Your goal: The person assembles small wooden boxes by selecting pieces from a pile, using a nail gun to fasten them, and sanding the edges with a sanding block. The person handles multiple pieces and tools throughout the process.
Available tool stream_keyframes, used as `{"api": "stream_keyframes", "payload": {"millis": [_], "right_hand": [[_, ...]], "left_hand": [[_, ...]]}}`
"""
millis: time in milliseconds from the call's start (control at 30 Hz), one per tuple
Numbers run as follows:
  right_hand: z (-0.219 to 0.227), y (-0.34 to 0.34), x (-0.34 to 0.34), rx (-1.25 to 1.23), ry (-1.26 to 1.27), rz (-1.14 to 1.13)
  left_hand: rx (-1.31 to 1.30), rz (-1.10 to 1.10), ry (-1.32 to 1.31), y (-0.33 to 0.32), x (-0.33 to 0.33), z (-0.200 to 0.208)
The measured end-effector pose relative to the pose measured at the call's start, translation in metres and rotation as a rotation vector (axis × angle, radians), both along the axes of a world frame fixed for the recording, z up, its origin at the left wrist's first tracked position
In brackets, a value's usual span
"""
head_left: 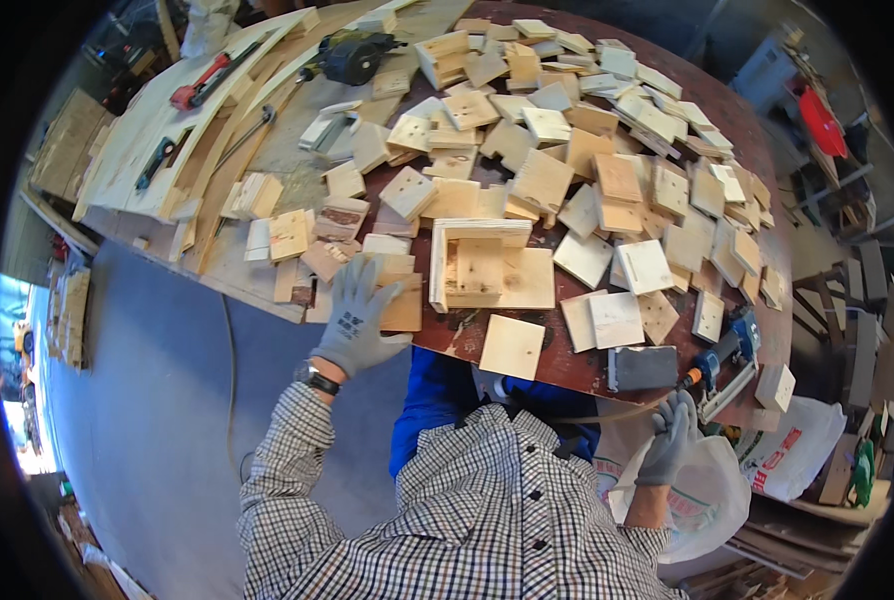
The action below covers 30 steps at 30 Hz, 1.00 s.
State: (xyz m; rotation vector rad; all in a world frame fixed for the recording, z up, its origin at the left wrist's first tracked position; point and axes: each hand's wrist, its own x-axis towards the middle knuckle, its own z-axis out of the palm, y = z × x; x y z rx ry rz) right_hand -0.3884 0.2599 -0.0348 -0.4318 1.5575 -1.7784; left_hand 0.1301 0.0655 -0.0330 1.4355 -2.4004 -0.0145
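My left hand [355, 322], in a grey glove, rests at the table's near edge with its fingers apart. It touches small wooden blocks, and one square block [401, 312] lies beside its thumb and forefinger. My right hand [669, 440], also gloved, is low at the right, below the table edge. Its fingers reach up toward a blue and silver nail gun [719, 360] and appear to hold nothing. Between the hands, a corner-shaped piece of joined wood [479, 228] stands on the table, with a loose square block [512, 346] in front of it.
Many loose blocks [542, 180] cover the dark red tabletop [467, 335]. A dark grey flat box [642, 368] lies near the front edge. Long boards [157, 130], a red-handled tool [199, 90] and a black power tool [352, 57] lie farther left. White plastic bags [707, 500] hang at right.
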Motion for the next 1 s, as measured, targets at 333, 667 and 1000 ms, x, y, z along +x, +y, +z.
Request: {"api": "stream_keyframes", "payload": {"millis": [333, 667, 1000], "right_hand": [[-0.003, -0.025, 0.008, 0.011, -0.150, -0.333], [-0.011, -0.020, -0.065, 0.138, 0.596, -0.353], [0.015, -0.146, -0.134, 1.236, 1.044, -0.148]], "left_hand": [[0.250, -0.303, -0.030, -0.063, 0.010, 0.027], [0.290, -0.169, 0.061, -0.069, 0.013, 0.020], [-0.045, -0.065, -0.070, -0.044, -0.002, 0.057]]}}
